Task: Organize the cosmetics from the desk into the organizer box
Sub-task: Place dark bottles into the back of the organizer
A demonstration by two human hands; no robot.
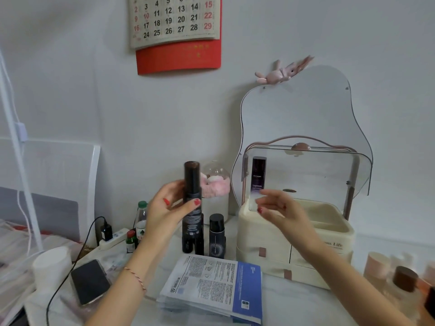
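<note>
I judge the job barely begun: one dark bottle [259,175] stands inside the organizer box [294,234] at the bench's back right, under its raised clear lid [306,170], while two black bottles [216,235] wait mid-bench beside the box and blurred jars [404,278] sit at the right edge. My left hand [169,208] grips a tall dark bottle [191,191] upright, above the bench and left of the box. My right hand [275,205] hovers at the box's front left corner, fingers relaxed, holding nothing.
</note>
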